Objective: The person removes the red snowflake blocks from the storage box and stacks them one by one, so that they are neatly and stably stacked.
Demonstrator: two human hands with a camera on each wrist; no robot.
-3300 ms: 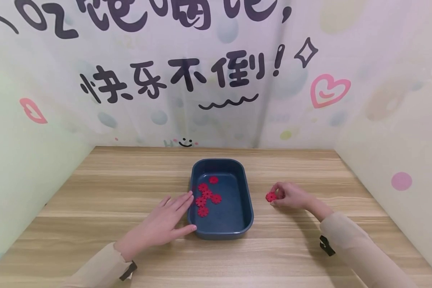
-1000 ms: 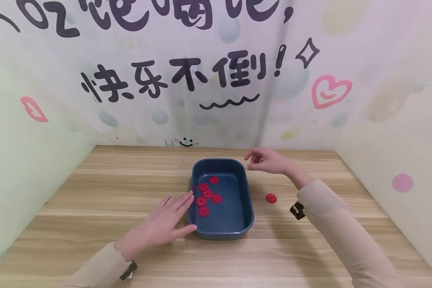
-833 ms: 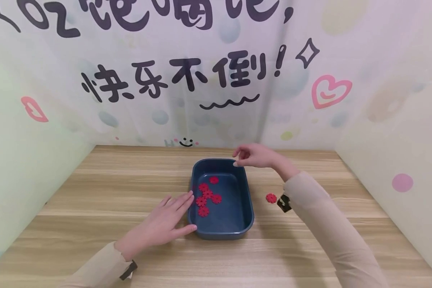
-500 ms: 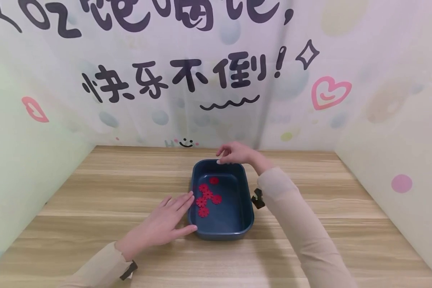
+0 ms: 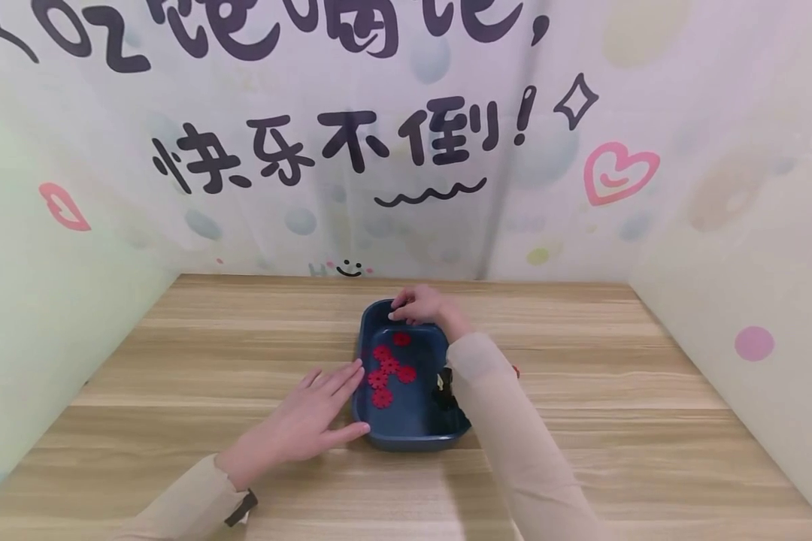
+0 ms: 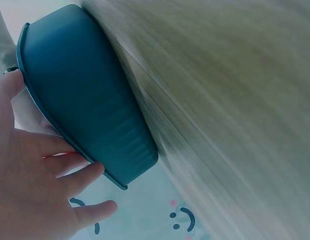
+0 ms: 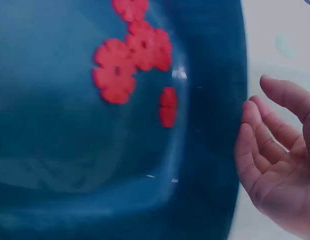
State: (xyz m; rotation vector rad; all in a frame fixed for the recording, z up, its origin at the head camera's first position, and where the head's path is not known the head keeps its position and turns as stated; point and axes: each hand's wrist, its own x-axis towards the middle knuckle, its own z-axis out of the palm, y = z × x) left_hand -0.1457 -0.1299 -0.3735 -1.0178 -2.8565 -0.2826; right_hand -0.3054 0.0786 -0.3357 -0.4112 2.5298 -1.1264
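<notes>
A dark blue tray point(image 5: 413, 421) stands on the wooden table with several red notched plastic discs point(image 5: 381, 397) lying in its left half. My left hand point(image 5: 301, 421) rests on the tray's left rim with straight fingers; the left wrist view shows its fingertips point(image 6: 96, 169) at the rim. Over the far end of the tray hovers my right hand point(image 5: 421, 306), fingers loosely bent. In the right wrist view nothing lies between its thumb and fingers, and one disc point(image 7: 168, 107) in the tray is nearest. Another red disc point(image 5: 516, 371), mostly hidden by my right sleeve, lies on the table right of the tray.
A white printed cloth wall point(image 5: 311, 225) closes off the table's back edge. Pale walls stand at the left point(image 5: 54, 300) and right point(image 5: 731, 248). Bare wood point(image 5: 189, 353) shows left of the tray. A dark wrist device point(image 5: 444, 389) hangs from my right cuff over the tray.
My right hand has let go of the disc on the right, then moved left along the far side to above the tray's far end. The left hand has stayed put.
</notes>
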